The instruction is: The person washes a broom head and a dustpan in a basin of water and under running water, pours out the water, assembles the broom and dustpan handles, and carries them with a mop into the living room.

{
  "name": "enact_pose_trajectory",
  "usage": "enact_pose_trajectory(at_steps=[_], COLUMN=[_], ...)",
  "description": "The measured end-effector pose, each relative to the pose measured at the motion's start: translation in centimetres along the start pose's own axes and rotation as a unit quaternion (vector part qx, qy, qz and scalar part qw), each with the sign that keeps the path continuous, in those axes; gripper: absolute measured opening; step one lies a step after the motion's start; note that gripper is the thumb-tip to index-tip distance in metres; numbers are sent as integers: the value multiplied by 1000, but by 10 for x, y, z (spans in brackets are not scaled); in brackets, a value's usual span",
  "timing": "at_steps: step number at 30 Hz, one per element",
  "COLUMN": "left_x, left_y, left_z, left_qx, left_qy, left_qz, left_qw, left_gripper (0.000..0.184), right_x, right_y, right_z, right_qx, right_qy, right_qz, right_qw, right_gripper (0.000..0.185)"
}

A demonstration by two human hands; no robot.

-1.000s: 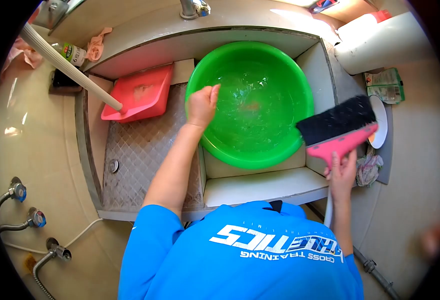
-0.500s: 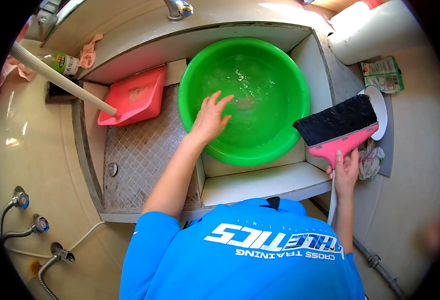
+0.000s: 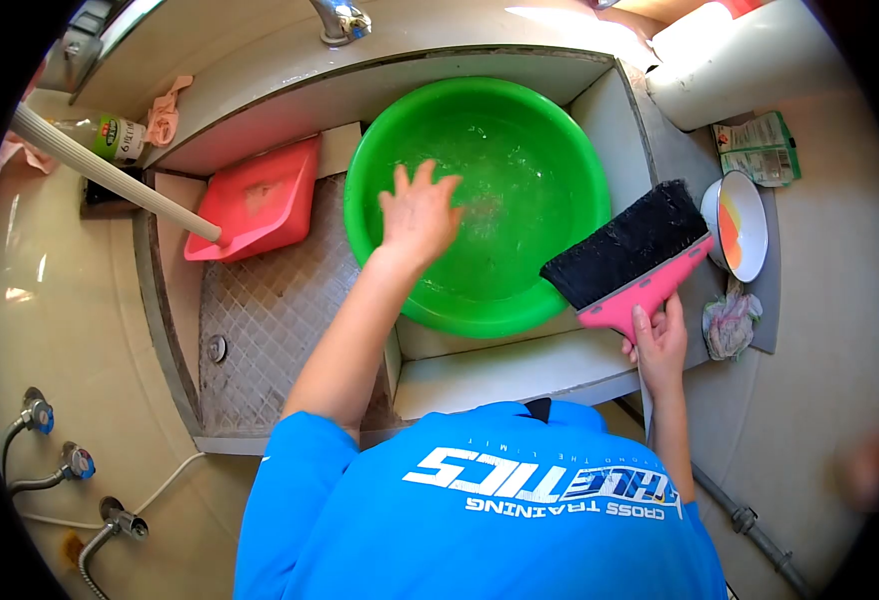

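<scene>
My left hand (image 3: pixel 422 217) is held over the left part of a green basin (image 3: pixel 600 180) with water in it, fingers spread and nothing in them. On the right, my right hand (image 3: pixel 661 340) grips a pink broom head (image 3: pixel 650 290) near the base of its handle. The broom's black bristles (image 3: pixel 625 245) point up and left, and their left end overlaps the basin's lower right rim. A white handle runs down from my right hand.
A pink dustpan (image 3: pixel 265 200) with a pale pole lies at the left of the sink (image 3: pixel 260 330). The faucet (image 3: pixel 342 20) is at the top. To the right are a white bowl (image 3: pixel 750 235), a crumpled cloth (image 3: pixel 731 325) and a green packet (image 3: pixel 760 148).
My left hand has opened from a closed shape and spread its fingers over the basin. The broom head has moved left toward the basin, uncovering the white bowl.
</scene>
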State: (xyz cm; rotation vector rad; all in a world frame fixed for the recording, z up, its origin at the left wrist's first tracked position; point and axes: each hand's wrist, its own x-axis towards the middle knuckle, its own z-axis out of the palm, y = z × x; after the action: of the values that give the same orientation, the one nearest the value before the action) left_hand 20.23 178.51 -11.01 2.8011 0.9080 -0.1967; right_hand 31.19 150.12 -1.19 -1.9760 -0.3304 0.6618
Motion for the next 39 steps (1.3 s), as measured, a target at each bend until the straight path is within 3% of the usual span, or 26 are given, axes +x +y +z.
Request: enact_pose_trajectory(at_steps=[2,3,5,8,9,11,13,21,24,25,31,33,35,37,39], left_x=[-7,-9,-14,-21,-20,-17,-20,-37,-37,-39,-40,-39,-40,-38,-35], left_y=[19,31,58,88,91,86,83,64,55,53,40,32,32,26,27], left_z=[-2,-1,1,-7,-7,-6,-5,5,8,7,10,5,-3,8,10], left_qx=[-240,-240,-457,-630,-633,-564,-556,-540,-538,-567,-618,-647,-645,-581,-561], left_qy=[105,105,79,39,33,-37,-41,-25,-86,-151,-156,-273,-286,-225,-197], left_qz=[110,111,200,178,188,186,166,176,164,121,143,108,98,132,141], left_qw=[959,959,863,755,750,804,814,823,822,801,757,704,702,771,792], left_gripper=[40,40,40,36,36,28,27,26,29,30,22,20,21,26,28], right_x=[-2,-2,-2,-4,-7,-9,-10,-4,-1,-1,-1,1,0,-1,-2], right_y=[0,-2,-7,-12,-12,-13,-17,-23,-14,-15,-27,-27,-30,-30,-31], right_z=[5,8,15,21,22,24,28,27,29,27,17,14,10,11,14], right_qx=[20,21,34,55,70,63,77,87,73,55,54,76,51,19,-12], right_qy=[-14,-14,-25,-45,-61,-60,-63,-50,-56,-52,-60,-57,-68,-55,-42], right_qz=[2,1,-6,3,7,-10,-6,-9,-62,-56,-43,-45,-23,-58,-97], right_qw=[1000,1000,999,997,996,996,995,995,994,996,996,994,996,997,994], right_gripper=[57,57,57,59,60,60,59,58,58,58,58,58,58,59,59])
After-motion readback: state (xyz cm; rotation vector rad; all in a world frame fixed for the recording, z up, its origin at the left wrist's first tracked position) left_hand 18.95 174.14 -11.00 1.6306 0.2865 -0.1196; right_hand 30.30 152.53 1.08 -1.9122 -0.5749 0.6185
